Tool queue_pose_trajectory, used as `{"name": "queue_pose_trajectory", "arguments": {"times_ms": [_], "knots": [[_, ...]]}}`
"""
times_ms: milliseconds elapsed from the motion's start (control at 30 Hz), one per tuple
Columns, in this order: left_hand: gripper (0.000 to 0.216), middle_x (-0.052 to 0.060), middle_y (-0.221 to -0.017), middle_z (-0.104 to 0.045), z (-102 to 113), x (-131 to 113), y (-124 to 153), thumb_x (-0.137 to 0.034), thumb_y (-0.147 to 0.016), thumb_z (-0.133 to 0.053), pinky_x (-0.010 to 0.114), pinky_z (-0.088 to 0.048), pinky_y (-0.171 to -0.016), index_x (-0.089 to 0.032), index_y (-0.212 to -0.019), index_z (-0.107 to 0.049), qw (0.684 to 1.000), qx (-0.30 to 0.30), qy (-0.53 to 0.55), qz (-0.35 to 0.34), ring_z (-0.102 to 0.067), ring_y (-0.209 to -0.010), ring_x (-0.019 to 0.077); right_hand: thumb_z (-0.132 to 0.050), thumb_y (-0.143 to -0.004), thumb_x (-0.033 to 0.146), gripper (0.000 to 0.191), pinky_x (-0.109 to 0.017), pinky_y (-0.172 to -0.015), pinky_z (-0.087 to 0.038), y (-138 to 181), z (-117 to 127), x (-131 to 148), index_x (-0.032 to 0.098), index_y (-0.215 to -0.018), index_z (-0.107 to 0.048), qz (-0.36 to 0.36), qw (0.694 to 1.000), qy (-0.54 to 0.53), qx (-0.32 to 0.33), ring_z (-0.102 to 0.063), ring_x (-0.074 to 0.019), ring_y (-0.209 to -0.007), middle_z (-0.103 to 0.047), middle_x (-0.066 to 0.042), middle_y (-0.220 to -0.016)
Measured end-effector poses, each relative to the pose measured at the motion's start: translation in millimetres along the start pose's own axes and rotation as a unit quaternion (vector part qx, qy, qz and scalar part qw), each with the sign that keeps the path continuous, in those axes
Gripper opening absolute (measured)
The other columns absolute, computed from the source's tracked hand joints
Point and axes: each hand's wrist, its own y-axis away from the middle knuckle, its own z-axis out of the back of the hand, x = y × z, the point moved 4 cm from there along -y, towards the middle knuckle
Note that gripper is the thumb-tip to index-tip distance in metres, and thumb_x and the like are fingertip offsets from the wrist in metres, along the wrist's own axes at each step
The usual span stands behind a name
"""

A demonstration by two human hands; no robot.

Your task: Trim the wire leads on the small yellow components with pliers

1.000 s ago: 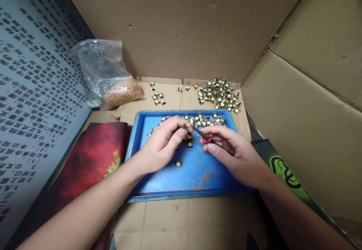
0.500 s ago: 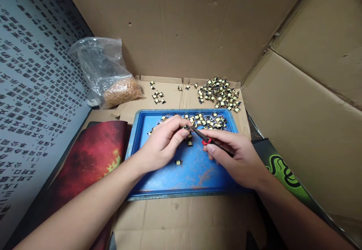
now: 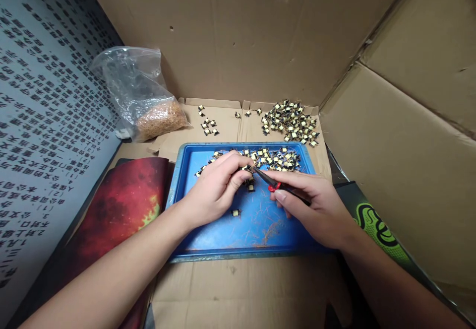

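Note:
Over the blue tray point(image 3: 208, 252), my left hand point(image 3: 219, 187) pinches a small wire-wound coil point(image 3: 247, 169) between thumb and fingers; most of it is hidden by them. My right hand point(image 3: 314, 202) is closed around a slim black pointed hand tool point(image 3: 266, 176) with a red collar. The tool's tip meets the thin copper wires at the held coil. Just below the fingertips lies another coil with yellow tape point(image 3: 251, 188), and a single coil point(image 3: 236, 213) lies lower in the tray. More yellow-taped coils point(image 3: 284, 160) crowd the tray's far side.
Copper wire scraps point(image 3: 269, 232) litter the tray floor. Beyond it, a heap of coils point(image 3: 290, 120) and several scattered ones point(image 3: 210, 124) rest on cardboard. A clear plastic bag point(image 3: 159, 118) of copper-coloured wire stands back left. Cardboard walls point(image 3: 238, 36) enclose the back and right.
The view has shifted very slightly. Both hands keep their grips, and the tool's tip stays at the held coil's wires.

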Motion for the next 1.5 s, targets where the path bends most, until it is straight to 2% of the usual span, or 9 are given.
{"name": "queue_pose_trajectory", "arguments": {"times_ms": [267, 500, 633, 733, 800, 933, 1100, 1300, 1500], "knots": [[0.012, 0.004, -0.093, -0.063, -1.8, -1.1, 0.0, -0.019, -0.109, -0.053, 0.026, -0.045, -0.08, -0.015, -0.114, -0.063, 0.998, -0.004, -0.06, -0.036, -0.059, -0.087, 0.0158, -0.063, -0.099, 0.023, 0.038, -0.036, -0.093, -0.063, -2.7, 1.7, 4.3, 0.023, -0.135, -0.075, 0.021, 0.997, 0.07, -0.019, -0.077, -0.0228, -0.109, -0.079, -0.007, -0.125], [0.016, 0.005, -0.093, -0.067, -3.8, 0.3, -0.7, -0.024, -0.11, -0.052, 0.026, -0.046, -0.081, -0.013, -0.112, -0.063, 0.995, 0.005, -0.086, -0.042, -0.062, -0.086, 0.0161, -0.061, -0.102, 0.027, 0.035, -0.035, -0.095, -0.064, -4.7, 1.1, 5.6, 0.02, -0.132, -0.076, 0.032, 0.993, 0.112, -0.028, -0.078, -0.0214, -0.108, -0.081, -0.006, -0.123], [0.02, 0.004, -0.092, -0.069, -5.2, -1.2, -1.3, -0.026, -0.111, -0.05, 0.025, -0.046, -0.077, -0.014, -0.106, -0.065, 0.998, 0.035, -0.057, -0.008, -0.063, -0.085, 0.0155, -0.058, -0.104, 0.027, 0.035, -0.038, -0.108, -0.06, -5.3, 3.5, 6.1, 0.024, -0.135, -0.075, 0.019, 0.995, 0.103, 0.008, -0.077, -0.022, -0.117, -0.078, -0.004, -0.13], [0.023, 0.002, -0.088, -0.069, -6.1, -1.4, -2.1, -0.028, -0.11, -0.051, 0.025, -0.045, -0.076, -0.015, -0.099, -0.066, 0.997, 0.072, -0.01, 0.034, -0.063, -0.081, 0.014, -0.056, -0.105, 0.026, 0.036, -0.039, -0.111, -0.058, -5.2, 7.0, 8.7, 0.028, -0.137, -0.074, 0.014, 0.995, 0.093, 0.04, -0.075, -0.0221, -0.121, -0.077, -0.003, -0.132], [0.027, 0.0, -0.082, -0.067, -6.7, -0.6, -2.5, -0.031, -0.11, -0.051, 0.024, -0.044, -0.073, -0.015, -0.094, -0.067, 0.993, 0.088, 0.033, 0.065, -0.061, -0.075, 0.0124, -0.056, -0.105, 0.025, 0.036, -0.038, -0.108, -0.06, -4.9, 9.5, 10.5, 0.029, -0.136, -0.074, 0.011, 0.995, 0.088, 0.051, -0.077, -0.0221, -0.116, -0.081, -0.002, -0.123], [0.033, -0.002, -0.074, -0.061, -9.5, 2.3, -1.8, -0.037, -0.11, -0.051, 0.023, -0.043, -0.067, -0.014, -0.094, -0.067, 0.977, 0.093, 0.15, 0.123, -0.053, -0.064, 0.009, -0.056, -0.105, 0.027, 0.036, -0.038, -0.093, -0.066, -4.4, 10.7, 10.1, 0.03, -0.136, -0.075, 0.003, 0.995, 0.082, 0.052, -0.08, -0.02, -0.086, -0.084, -0.002, -0.094], [0.035, -0.002, -0.075, -0.056, -13.6, 5.9, 1.1, -0.046, -0.109, -0.052, 0.022, -0.042, -0.06, -0.014, -0.1, -0.064, 0.95, 0.059, 0.252, 0.174, -0.047, -0.06, 0.0079, -0.059, -0.105, 0.032, 0.036, -0.039, -0.088, -0.066, -5.6, 6.9, 2.3, 0.024, -0.135, -0.075, -0.002, 0.998, 0.057, 0.002, -0.079, -0.0207, -0.086, -0.083, -0.007, -0.108], [0.035, 0.001, -0.08, -0.06, -12.5, 8.7, 1.4, -0.049, -0.107, -0.054, 0.023, -0.042, -0.055, -0.016, -0.105, -0.064, 0.95, 0.018, 0.246, 0.191, -0.049, -0.061, 0.01, -0.06, -0.103, 0.03, 0.034, -0.042, -0.099, -0.064, -7.5, 5.3, 0.5, 0.02, -0.131, -0.077, 0.015, 0.997, 0.076, -0.03, -0.079, -0.0234, -0.101, -0.083, -0.008, -0.115], [0.03, 0.003, -0.085, -0.065, -9.7, 8.5, 1.1, -0.044, -0.109, -0.051, 0.024, -0.046, -0.06, -0.017, -0.103, -0.065, 0.975, 0.025, 0.15, 0.159, -0.054, -0.065, 0.0119, -0.061, -0.103, 0.027, 0.033, -0.037, -0.103, -0.061, -5.8, 4.2, 6.1, 0.021, -0.131, -0.077, 0.038, 0.995, 0.088, -0.027, -0.077, -0.0216, -0.112, -0.08, -0.006, -0.125]]}}
